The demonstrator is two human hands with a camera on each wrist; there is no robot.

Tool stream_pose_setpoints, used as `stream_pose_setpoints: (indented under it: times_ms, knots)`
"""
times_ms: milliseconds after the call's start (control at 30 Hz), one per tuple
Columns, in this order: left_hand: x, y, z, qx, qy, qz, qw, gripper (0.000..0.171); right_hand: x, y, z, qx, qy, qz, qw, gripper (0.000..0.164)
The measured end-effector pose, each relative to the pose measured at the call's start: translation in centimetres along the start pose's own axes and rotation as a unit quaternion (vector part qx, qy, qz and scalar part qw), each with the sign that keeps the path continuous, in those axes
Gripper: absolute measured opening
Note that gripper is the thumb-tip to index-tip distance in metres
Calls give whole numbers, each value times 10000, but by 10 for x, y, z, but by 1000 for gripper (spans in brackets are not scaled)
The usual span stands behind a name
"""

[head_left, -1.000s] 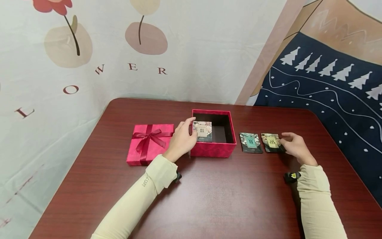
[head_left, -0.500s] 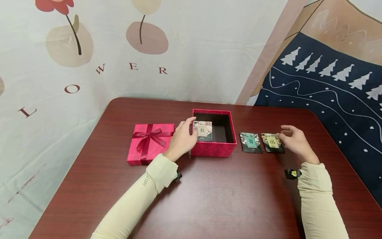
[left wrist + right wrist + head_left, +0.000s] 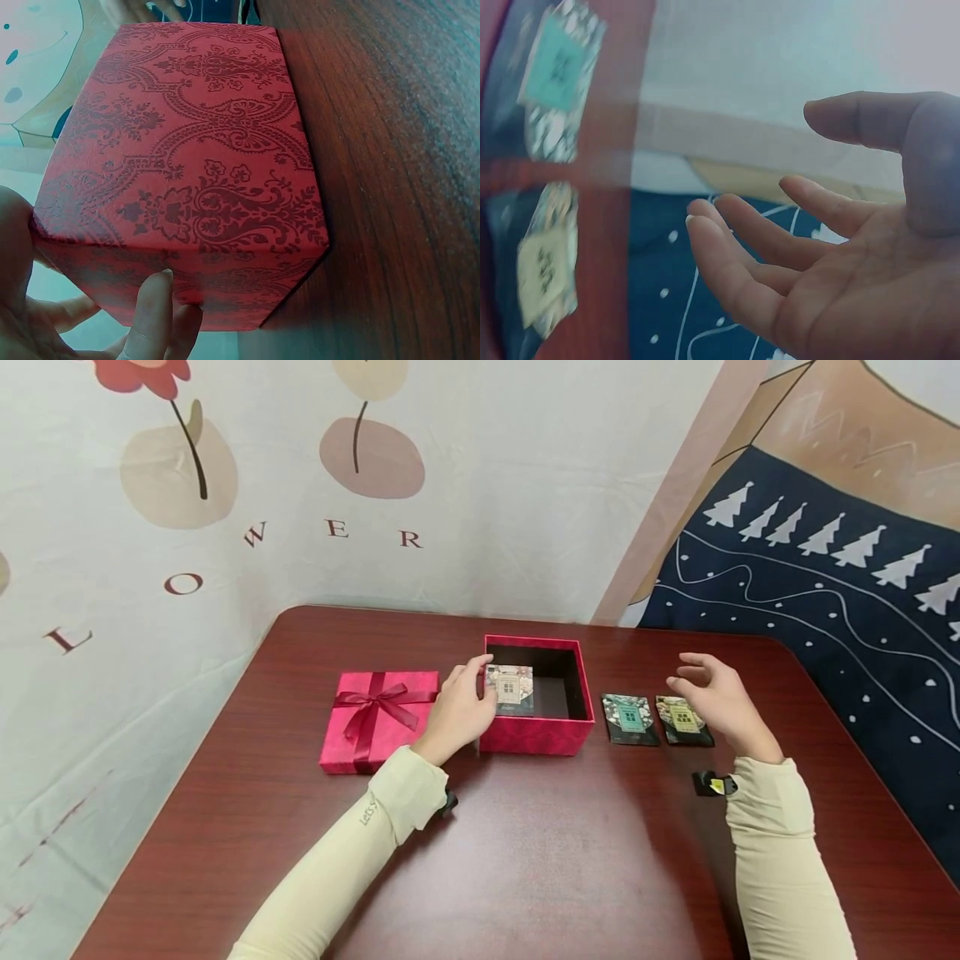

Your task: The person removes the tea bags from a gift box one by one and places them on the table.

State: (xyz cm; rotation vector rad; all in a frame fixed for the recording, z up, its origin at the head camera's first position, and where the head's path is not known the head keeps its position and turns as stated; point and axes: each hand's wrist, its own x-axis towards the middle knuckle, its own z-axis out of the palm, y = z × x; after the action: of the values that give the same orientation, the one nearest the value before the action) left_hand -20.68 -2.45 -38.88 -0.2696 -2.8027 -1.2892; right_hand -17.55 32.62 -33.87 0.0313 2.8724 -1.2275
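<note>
A red patterned gift box [image 3: 536,737] stands uncovered on the table. My left hand [image 3: 457,714] grips its left wall, thumb at the rim; in the left wrist view the fingers [image 3: 154,307] rest against the box's end. Inside, at the left, a floral sachet [image 3: 512,691] shows a cream label. To the right of the box lie two dark sachets side by side, a teal-labelled sachet [image 3: 630,720] and a yellow-labelled sachet [image 3: 684,721]. My right hand [image 3: 716,697] hovers above the yellow-labelled one, palm bare and fingers loosely bent in the right wrist view.
The red lid [image 3: 378,735] with its ribbon bow lies left of the box, close beside my left hand. A dark wood table [image 3: 555,852] carries everything. Behind it hang a pale printed cloth [image 3: 510,510] and a navy cloth [image 3: 810,602] with white trees.
My right hand has left the yellow-labelled sachet's right edge, rising and moving left over it. The left hand and the box have stayed in place.
</note>
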Motion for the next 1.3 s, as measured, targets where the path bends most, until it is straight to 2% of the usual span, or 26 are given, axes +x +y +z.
stream_pose_setpoints:
  times_ms: [133,500,800,1133,1300]
  knots:
    - [0,0,0,16,-24,-30,10000,53,2,-13,5,155,24,-179,9997,59]
    - [0,3,-2,27,-78,-178,9998,54,8,-36,15,186,0,-261,9995,60]
    - [1,-1,0,-13,19,-2,10000,53,9,-54,24,400,-79,-255,9988,59]
    - [2,-2,0,-22,62,36,10000,52,10,-75,36,297,-84,-680,9972,55]
    - [2,-3,0,-12,15,15,10000,53,13,-82,44,352,-200,-718,9966,55]
